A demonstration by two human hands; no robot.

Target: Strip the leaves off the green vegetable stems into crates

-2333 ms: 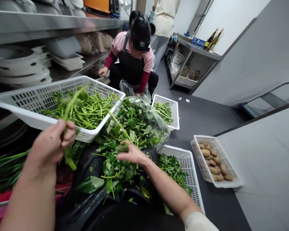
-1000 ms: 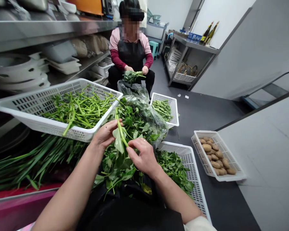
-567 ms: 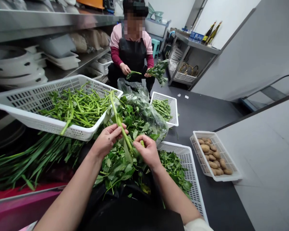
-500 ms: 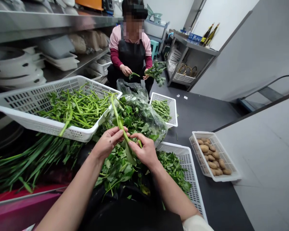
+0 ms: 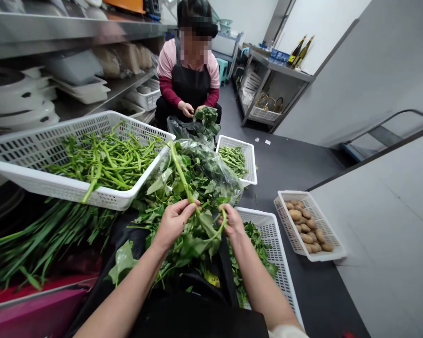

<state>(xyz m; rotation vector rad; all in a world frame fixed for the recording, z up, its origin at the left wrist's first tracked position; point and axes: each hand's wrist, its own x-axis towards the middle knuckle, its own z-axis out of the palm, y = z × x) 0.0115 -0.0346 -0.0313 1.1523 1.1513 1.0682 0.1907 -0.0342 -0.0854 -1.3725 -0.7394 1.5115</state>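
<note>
A long, thick green vegetable stem slants up and away from my left hand, which pinches it near its leafy lower end. My right hand is closed on a thinner, bent green stalk just to the right, and leaves hang between the two hands. Below and beyond them lies a heap of leafy greens, partly inside a clear plastic bag. On the left, a white basket holds bare green stems. A second white basket with leaves stands beside my right forearm.
Across from me a person in a dark apron squats, holding greens. Beyond the bag sits a small basket of cut stems. A potato basket stands at right. Long green leaves lie at left, below metal shelving.
My right hand has moved right, away from my left, drawing the bent stalk outward. My left hand has shifted slightly right and down. The other person's hands have lowered with their greens.
</note>
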